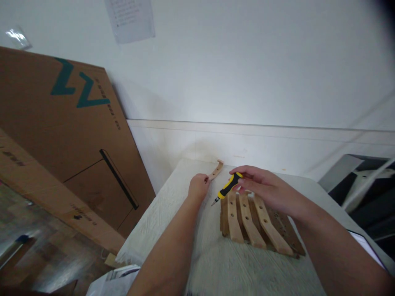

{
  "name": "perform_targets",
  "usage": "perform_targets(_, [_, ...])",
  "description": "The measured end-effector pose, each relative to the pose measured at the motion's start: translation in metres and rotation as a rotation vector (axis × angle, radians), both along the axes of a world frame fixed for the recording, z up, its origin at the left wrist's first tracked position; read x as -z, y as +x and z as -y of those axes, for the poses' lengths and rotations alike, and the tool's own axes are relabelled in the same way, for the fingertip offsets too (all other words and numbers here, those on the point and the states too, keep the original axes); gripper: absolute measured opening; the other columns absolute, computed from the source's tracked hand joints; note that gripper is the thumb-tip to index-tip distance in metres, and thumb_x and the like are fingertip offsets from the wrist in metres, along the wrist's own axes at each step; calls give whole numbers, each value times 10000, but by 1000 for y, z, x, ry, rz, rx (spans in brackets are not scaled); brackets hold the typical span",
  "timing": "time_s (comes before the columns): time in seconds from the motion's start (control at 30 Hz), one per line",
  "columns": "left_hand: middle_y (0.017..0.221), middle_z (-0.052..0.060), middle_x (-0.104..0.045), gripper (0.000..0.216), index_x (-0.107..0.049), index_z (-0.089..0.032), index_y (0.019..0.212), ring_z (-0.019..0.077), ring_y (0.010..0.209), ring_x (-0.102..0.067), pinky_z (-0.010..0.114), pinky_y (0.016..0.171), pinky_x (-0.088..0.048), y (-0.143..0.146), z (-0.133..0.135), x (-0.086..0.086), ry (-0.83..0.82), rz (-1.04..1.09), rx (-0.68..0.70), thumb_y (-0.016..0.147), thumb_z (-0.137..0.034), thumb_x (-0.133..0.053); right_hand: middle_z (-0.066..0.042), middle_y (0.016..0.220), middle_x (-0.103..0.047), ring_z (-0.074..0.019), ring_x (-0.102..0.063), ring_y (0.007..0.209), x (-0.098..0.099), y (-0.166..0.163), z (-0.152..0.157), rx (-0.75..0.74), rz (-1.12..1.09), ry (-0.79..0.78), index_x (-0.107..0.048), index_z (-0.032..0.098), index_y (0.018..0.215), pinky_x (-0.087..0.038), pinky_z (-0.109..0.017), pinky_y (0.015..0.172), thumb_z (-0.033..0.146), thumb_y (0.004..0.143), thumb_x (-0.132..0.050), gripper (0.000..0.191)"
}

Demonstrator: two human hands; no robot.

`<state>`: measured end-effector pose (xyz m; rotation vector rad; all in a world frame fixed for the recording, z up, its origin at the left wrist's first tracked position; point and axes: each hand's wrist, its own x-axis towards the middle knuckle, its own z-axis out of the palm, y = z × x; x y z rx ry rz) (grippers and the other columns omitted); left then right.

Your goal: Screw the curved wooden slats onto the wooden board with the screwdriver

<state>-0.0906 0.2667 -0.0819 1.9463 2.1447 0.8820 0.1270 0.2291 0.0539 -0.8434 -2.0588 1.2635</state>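
Observation:
My left hand [199,187] is closed around the near end of a thin wooden strip with holes [217,170], near the back edge of the table. In my right hand [257,183] is a yellow and black screwdriver [230,186], its metal tip pointing down and to the left. Below that hand, several curved wooden pieces with holes [250,224] lie side by side on a brown board [279,222]. My right hand covers the upper ends of some of them. The screwdriver tip is apart from the strip and from the wooden pieces.
The table [160,218] has a pale textured cover and stands against a white wall [247,61]. A large cardboard box [61,135] rises at the left. A grey and black object [364,185] is at the right, and a flat screen-like thing [367,246] lies by my right forearm.

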Motion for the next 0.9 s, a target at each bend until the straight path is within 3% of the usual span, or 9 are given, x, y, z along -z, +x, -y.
perform_targets(0.23, [1100,114,-700,334,-680,-157,1101,202,925,-654,299,846,-490,-10,6,-11,-60,58,-2,836,-341,-596,-67,946,-695,-181,-655,827,3,3,-3,-19,-28,-42,-632,215,1103,-526,-355,796,395,813,-604,342])
perform_targets(0.4, [929,95,-737,202,-740,-159,918,194,848,-659,292,787,-493,-24,22,-26,-194,41,-3,789,-237,-606,-65,1036,-689,-191,-655,937,10,-2,-1,-105,-13,-21,-635,233,1126,-516,-366,861,408,844,-594,335])
perform_targets(0.53, [854,81,-745,193,-757,-158,879,176,755,-656,266,713,-482,-29,33,-34,-352,2,49,717,-188,-656,-60,1117,-680,-191,-649,978,23,-7,-5,-152,-18,-11,-632,245,1156,-506,-372,898,388,852,-591,338])
perform_targets(0.7, [821,48,-742,249,-767,-186,890,156,694,-628,243,667,-453,-29,40,-33,-483,-64,164,674,-152,-647,-50,1118,-690,-194,-659,978,32,-8,-9,-124,-39,-19,-644,263,1163,-505,-356,898,379,844,-598,342])
perform_targets(0.9, [836,54,-732,198,-759,-172,863,167,725,-616,255,661,-435,-32,41,-28,-511,-132,202,718,-221,-633,-31,1057,-707,-203,-663,972,31,-6,-8,-134,1,12,-668,292,1121,-520,-340,861,384,841,-602,301])
